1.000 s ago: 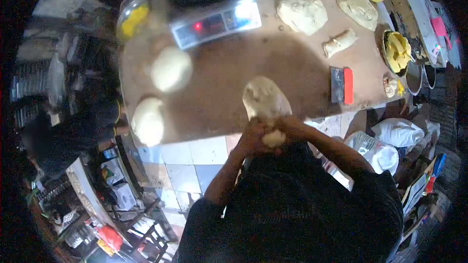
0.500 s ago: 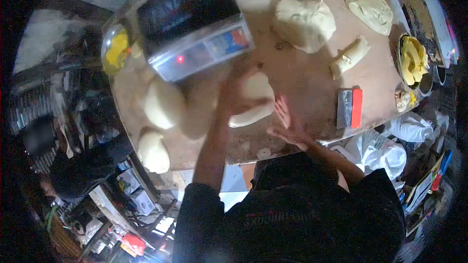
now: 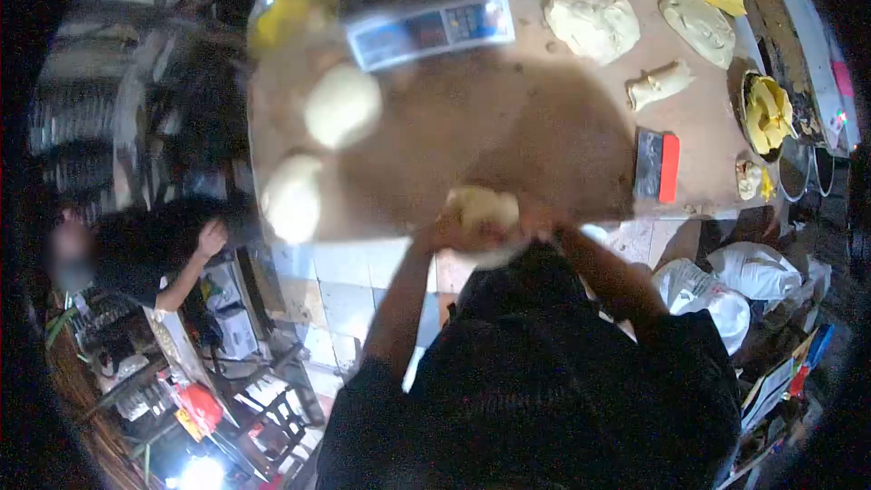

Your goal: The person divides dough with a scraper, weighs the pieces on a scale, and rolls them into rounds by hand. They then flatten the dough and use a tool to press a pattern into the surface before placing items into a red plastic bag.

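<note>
A pale lump of dough point(image 3: 485, 207) is held between my two hands at the near edge of the table. My left hand point(image 3: 445, 229) wraps its left side, and my right hand point(image 3: 541, 220) grips the right side; the fingers of both are partly hidden and blurred. To the left on the tabletop rest a rounded dough ball point(image 3: 343, 106) and a second dough ball point(image 3: 292, 200) closer to the edge. A red and dark scraper-like block point(image 3: 657, 166) lies right of my hands.
A scale with a lit panel point(image 3: 431, 32) stands at the back. On the right are a large dough mass point(image 3: 592, 23), a dough roll point(image 3: 660, 84), a bowl of yellow fat point(image 3: 769, 115) and plastic bags point(image 3: 712, 295). Another person point(image 3: 145, 249) is at the left.
The dough that lay on the table is now lifted in both hands at the near edge. My view has shifted, and the other person's arm now shows.
</note>
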Action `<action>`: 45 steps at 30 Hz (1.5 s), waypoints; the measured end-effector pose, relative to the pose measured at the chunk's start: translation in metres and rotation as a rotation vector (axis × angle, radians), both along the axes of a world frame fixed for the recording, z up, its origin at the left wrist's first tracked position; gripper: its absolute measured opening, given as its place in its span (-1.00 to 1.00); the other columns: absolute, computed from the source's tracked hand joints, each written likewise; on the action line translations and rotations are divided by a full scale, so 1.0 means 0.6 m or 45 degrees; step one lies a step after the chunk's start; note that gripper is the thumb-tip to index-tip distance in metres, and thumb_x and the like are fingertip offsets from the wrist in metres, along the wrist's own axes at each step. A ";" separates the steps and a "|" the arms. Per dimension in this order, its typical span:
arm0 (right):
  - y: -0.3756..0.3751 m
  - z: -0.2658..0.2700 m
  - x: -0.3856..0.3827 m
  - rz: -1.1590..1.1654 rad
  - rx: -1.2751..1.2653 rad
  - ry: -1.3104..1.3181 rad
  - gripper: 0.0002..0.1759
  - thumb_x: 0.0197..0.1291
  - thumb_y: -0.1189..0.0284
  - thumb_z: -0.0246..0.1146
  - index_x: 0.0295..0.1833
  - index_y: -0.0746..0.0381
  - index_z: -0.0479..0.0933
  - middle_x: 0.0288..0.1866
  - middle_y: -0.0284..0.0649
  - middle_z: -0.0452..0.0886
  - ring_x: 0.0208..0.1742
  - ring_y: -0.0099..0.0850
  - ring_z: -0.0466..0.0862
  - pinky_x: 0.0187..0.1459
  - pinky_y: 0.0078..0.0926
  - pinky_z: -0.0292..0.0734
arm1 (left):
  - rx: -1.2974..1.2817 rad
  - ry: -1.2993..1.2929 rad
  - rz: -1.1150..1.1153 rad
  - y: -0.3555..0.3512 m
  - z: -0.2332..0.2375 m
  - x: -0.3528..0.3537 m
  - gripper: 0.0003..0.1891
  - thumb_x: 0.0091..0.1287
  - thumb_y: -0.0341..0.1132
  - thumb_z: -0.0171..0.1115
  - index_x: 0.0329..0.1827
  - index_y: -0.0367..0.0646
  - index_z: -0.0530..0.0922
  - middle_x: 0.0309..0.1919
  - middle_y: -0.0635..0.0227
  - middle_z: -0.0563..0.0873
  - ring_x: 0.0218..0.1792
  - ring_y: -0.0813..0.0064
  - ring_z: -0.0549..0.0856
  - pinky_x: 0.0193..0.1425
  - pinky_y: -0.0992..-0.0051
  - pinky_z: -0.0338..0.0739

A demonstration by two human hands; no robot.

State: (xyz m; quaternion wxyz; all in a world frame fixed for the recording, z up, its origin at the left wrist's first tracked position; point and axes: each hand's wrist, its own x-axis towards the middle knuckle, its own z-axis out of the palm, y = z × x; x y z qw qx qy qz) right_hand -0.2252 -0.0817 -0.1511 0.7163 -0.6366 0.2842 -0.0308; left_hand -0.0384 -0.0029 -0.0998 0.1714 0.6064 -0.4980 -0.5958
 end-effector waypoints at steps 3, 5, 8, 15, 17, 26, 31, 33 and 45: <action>-0.072 0.095 0.026 -0.093 -0.124 -0.027 -0.45 -0.12 0.21 0.44 0.01 0.23 0.52 -0.06 -0.18 0.63 -0.02 -0.31 0.61 0.03 -0.32 0.51 | -0.218 -0.095 0.268 -0.064 0.144 0.001 -0.48 0.08 0.07 0.38 -0.14 -0.23 0.62 -0.27 0.24 0.72 -0.23 0.27 0.69 -0.06 0.34 0.56; -0.093 0.166 0.016 -0.118 -0.207 -0.156 -0.47 -0.10 0.18 0.41 0.00 0.22 0.54 -0.09 -0.19 0.65 -0.04 -0.29 0.63 0.03 -0.30 0.52 | -0.279 -0.089 0.360 -0.069 0.164 -0.004 -0.51 0.10 0.05 0.38 -0.17 -0.24 0.63 -0.31 0.26 0.74 -0.29 0.28 0.72 -0.12 0.36 0.60; -0.085 0.207 -0.005 0.097 -0.726 -0.024 -0.43 -0.18 0.14 0.43 -0.01 0.16 0.56 -0.11 -0.19 0.66 -0.05 -0.22 0.65 0.04 -0.25 0.51 | -1.011 -0.019 -0.031 -0.067 0.112 -0.006 -0.47 -0.03 -0.03 0.48 -0.08 -0.20 0.59 -0.15 0.09 0.67 -0.09 0.22 0.65 0.07 0.30 0.52; -0.082 0.057 -0.086 0.402 -0.662 0.224 -0.27 -0.30 0.02 0.51 0.00 0.22 0.55 -0.05 -0.06 0.62 0.05 -0.10 0.58 0.16 -0.17 0.39 | -0.319 0.037 0.011 0.000 -0.061 -0.068 -0.46 -0.01 -0.06 0.43 0.00 -0.17 0.55 -0.10 0.16 0.65 -0.01 0.06 0.56 0.18 0.13 0.36; -0.156 0.098 -0.049 -0.073 -0.353 0.251 -0.38 -0.16 0.07 0.45 -0.03 0.24 0.55 -0.11 -0.03 0.62 0.00 -0.06 0.59 0.12 -0.14 0.42 | -0.306 -0.307 0.256 -0.073 -0.065 -0.022 -0.43 0.00 -0.04 0.43 0.03 -0.17 0.53 -0.08 0.16 0.64 0.00 0.09 0.56 0.18 0.16 0.37; -0.383 -0.034 0.132 -0.010 -1.096 -0.045 -0.37 0.12 -0.17 0.08 -0.30 0.25 0.62 -0.34 0.01 0.63 -0.28 -0.05 0.63 -0.11 -0.12 0.52 | -0.341 -0.648 0.145 -0.275 -0.113 0.049 -0.20 -0.05 0.07 0.46 0.21 -0.18 0.38 0.00 0.13 0.59 0.03 0.23 0.57 0.15 0.27 0.43; -0.333 0.093 0.138 0.835 -0.664 0.192 -0.40 0.18 -0.10 0.12 -0.06 0.25 0.58 -0.15 -0.03 0.64 -0.24 -0.16 0.63 -0.10 -0.17 0.49 | -0.314 -0.523 0.204 -0.150 -0.080 -0.010 -0.04 -0.29 0.08 0.56 0.22 -0.17 0.38 0.07 0.15 0.57 0.09 0.11 0.55 0.16 0.21 0.44; -0.323 0.057 0.129 0.967 -0.565 0.241 -0.40 0.19 -0.09 0.13 -0.02 0.25 0.58 -0.11 -0.03 0.64 -0.23 -0.18 0.63 -0.10 -0.17 0.49 | -0.248 -0.340 0.376 -0.139 -0.081 -0.003 -0.02 -0.30 0.11 0.55 0.24 -0.15 0.37 0.11 0.14 0.55 0.11 0.08 0.53 0.22 0.19 0.40; -0.135 -0.108 0.048 -1.008 -0.608 0.077 -0.39 0.35 0.14 0.00 0.38 0.25 0.18 0.30 -0.01 0.34 0.35 -0.24 0.30 0.30 -0.27 0.19 | -0.679 -0.031 -0.285 -0.265 -0.100 0.033 -0.07 -0.24 0.04 0.53 0.27 -0.13 0.37 0.11 0.06 0.55 0.17 0.08 0.50 0.33 0.18 0.29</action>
